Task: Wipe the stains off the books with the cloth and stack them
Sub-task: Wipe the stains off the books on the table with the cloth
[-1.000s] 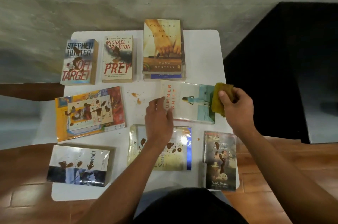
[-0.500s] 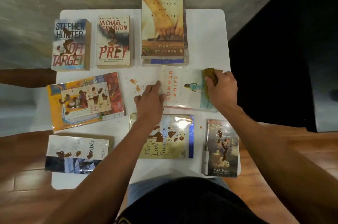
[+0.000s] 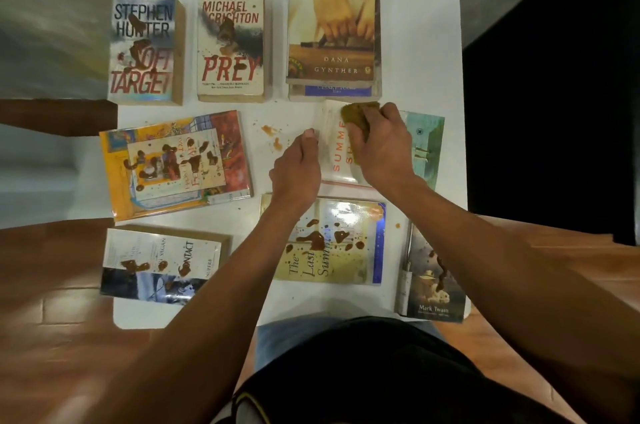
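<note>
A: While the right hand presses down at centre right of the frame, its grip is curled tight round the yellow-brown cloth, cloth flat on the Summer Shift book.

B: Left hand?

A: Just left of that book, fingers bent, fingertips touching its left edge. Grip holds nothing that I can make out.

B: Stack position?

A: Upper centre-right. Crossing on the Paris lies on top of a blue-spined book, cover looks clean.

B: Stained ones?

A: Soft Target upper left, Prey just beside it, both with brown blotches. Orange book at mid left, heavily spotted. Contact lower left, stained. The Last Summer book below the hands, stained, partly under the left forearm. Mark Twain book lower right, one dark streak, overhanging the corner.

B: Desk surface?

A: White; small brown smears left of the left hand's fingertips.
</note>
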Action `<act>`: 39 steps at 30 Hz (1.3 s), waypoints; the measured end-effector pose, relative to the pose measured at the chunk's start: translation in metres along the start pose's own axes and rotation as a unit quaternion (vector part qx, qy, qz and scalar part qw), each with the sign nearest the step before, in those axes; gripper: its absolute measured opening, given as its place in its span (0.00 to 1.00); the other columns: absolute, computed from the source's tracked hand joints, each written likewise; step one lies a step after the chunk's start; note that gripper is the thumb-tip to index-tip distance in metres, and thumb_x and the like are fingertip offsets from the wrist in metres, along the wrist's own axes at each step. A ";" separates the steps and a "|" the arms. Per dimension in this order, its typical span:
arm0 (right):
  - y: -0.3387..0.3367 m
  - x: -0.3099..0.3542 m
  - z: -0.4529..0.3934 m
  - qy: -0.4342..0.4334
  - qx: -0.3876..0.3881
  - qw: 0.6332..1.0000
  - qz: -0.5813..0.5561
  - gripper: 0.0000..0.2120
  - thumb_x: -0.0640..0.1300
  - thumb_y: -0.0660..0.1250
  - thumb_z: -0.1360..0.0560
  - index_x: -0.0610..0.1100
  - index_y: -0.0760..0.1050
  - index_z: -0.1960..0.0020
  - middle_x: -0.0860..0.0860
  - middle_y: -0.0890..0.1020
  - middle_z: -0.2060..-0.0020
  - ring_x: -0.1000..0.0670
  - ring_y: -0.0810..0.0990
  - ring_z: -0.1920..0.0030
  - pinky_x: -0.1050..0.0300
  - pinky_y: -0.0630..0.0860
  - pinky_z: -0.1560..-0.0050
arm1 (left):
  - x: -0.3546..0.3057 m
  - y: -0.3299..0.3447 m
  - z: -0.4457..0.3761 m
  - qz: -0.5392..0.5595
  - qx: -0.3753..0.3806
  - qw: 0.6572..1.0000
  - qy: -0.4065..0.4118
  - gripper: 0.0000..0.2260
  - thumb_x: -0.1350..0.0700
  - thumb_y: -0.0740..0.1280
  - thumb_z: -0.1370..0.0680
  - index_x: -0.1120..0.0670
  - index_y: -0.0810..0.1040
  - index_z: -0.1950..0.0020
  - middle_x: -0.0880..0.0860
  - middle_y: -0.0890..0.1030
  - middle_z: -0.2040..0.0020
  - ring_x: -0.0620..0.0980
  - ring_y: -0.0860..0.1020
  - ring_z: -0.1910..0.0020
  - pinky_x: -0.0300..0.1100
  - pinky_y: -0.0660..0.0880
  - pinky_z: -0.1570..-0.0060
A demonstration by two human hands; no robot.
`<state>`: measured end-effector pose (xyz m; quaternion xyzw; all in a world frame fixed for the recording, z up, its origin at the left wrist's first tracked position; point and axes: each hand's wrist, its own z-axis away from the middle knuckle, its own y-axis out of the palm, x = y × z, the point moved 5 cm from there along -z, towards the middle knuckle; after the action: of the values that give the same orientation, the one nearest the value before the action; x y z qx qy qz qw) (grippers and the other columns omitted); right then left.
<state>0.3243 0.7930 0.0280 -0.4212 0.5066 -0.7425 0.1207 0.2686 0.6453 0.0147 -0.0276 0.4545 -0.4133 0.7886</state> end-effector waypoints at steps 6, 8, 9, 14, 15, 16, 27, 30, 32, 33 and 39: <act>0.012 0.024 -0.008 -0.050 0.027 0.998 -0.012 0.16 0.47 0.66 0.20 0.39 0.78 0.37 0.44 0.77 0.41 0.42 0.79 0.46 0.57 0.72 0.47 | 0.003 -0.001 0.004 0.064 0.007 0.997 -0.033 0.36 0.28 0.42 0.25 0.44 0.75 0.29 0.51 0.80 0.34 0.55 0.75 0.32 0.59 0.63 0.27; 0.015 0.027 -0.006 -0.073 0.042 0.996 -0.010 0.16 0.47 0.67 0.20 0.39 0.78 0.36 0.44 0.77 0.43 0.43 0.79 0.48 0.62 0.67 0.50 | 0.005 -0.003 0.005 0.089 0.012 0.995 -0.042 0.37 0.27 0.41 0.26 0.43 0.75 0.30 0.50 0.80 0.34 0.54 0.75 0.33 0.59 0.63 0.27; 0.016 0.027 -0.004 -0.081 0.051 0.995 -0.010 0.16 0.47 0.67 0.20 0.39 0.78 0.36 0.44 0.77 0.45 0.44 0.79 0.50 0.64 0.65 0.52 | 0.006 -0.004 0.005 0.104 0.015 0.993 -0.047 0.37 0.28 0.41 0.25 0.43 0.75 0.29 0.50 0.81 0.35 0.53 0.76 0.33 0.59 0.64 0.27; 0.020 0.026 0.013 -0.127 0.097 0.987 -0.029 0.16 0.46 0.70 0.23 0.39 0.79 0.38 0.46 0.75 0.52 0.49 0.75 0.56 0.62 0.67 0.53 | 0.010 -0.008 0.005 0.149 -0.006 0.987 -0.056 0.36 0.30 0.42 0.21 0.49 0.73 0.26 0.51 0.81 0.35 0.51 0.78 0.35 0.56 0.65 0.27; 0.020 0.026 0.016 -0.134 0.109 0.984 -0.032 0.16 0.46 0.71 0.23 0.40 0.80 0.38 0.47 0.73 0.53 0.51 0.73 0.56 0.61 0.67 0.53 | 0.010 -0.010 0.005 0.148 -0.016 0.987 -0.056 0.37 0.29 0.42 0.22 0.49 0.73 0.27 0.51 0.81 0.34 0.52 0.78 0.35 0.57 0.65 0.27; 0.020 0.027 0.018 -0.140 0.122 0.982 -0.033 0.16 0.46 0.71 0.23 0.40 0.80 0.38 0.49 0.71 0.55 0.52 0.71 0.57 0.60 0.68 0.54 | 0.009 -0.011 0.005 0.148 -0.027 0.987 -0.054 0.37 0.30 0.42 0.21 0.49 0.74 0.28 0.52 0.80 0.34 0.52 0.78 0.35 0.57 0.65 0.27; 0.018 0.018 0.027 -0.172 0.219 0.960 -0.023 0.16 0.44 0.70 0.23 0.45 0.80 0.36 0.48 0.74 0.51 0.44 0.76 0.48 0.50 0.74 0.51 | -0.014 -0.016 0.010 0.071 -0.085 0.989 0.099 0.32 0.37 0.43 0.18 0.52 0.76 0.30 0.50 0.80 0.34 0.49 0.76 0.34 0.52 0.69 0.30; 0.014 0.013 0.027 -0.182 0.230 0.956 -0.004 0.14 0.43 0.70 0.23 0.45 0.81 0.38 0.47 0.77 0.51 0.43 0.76 0.48 0.50 0.74 0.52 | -0.016 -0.008 0.012 0.051 -0.023 0.989 0.137 0.29 0.41 0.44 0.15 0.53 0.77 0.30 0.51 0.82 0.37 0.46 0.78 0.36 0.36 0.71 0.34; 0.011 0.014 0.028 -0.194 0.232 0.953 0.006 0.12 0.41 0.70 0.24 0.45 0.82 0.40 0.46 0.79 0.48 0.43 0.76 0.46 0.54 0.72 0.53 | -0.017 -0.003 0.011 0.037 0.028 0.989 0.138 0.27 0.43 0.44 0.14 0.53 0.76 0.29 0.51 0.82 0.37 0.45 0.78 0.36 0.31 0.70 0.36; 0.011 0.015 0.028 -0.199 0.231 0.952 0.008 0.12 0.41 0.70 0.24 0.45 0.83 0.41 0.46 0.79 0.47 0.43 0.76 0.46 0.55 0.72 0.53 | -0.017 -0.001 0.010 0.036 0.050 0.990 0.131 0.28 0.42 0.44 0.14 0.53 0.76 0.29 0.51 0.82 0.36 0.45 0.77 0.36 0.34 0.71 0.34; 0.007 0.018 0.032 -0.222 0.227 0.948 0.028 0.14 0.40 0.73 0.26 0.46 0.82 0.40 0.48 0.79 0.43 0.43 0.78 0.45 0.48 0.79 0.54 | -0.025 -0.002 -0.002 -0.062 0.092 0.986 0.125 0.30 0.40 0.43 0.15 0.53 0.76 0.29 0.52 0.81 0.35 0.49 0.76 0.34 0.38 0.67 0.33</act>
<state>0.3348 0.7578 0.0351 -0.5222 0.2963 -0.7221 0.3436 0.2597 0.6610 0.0317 0.0685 0.5071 -0.5018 0.6974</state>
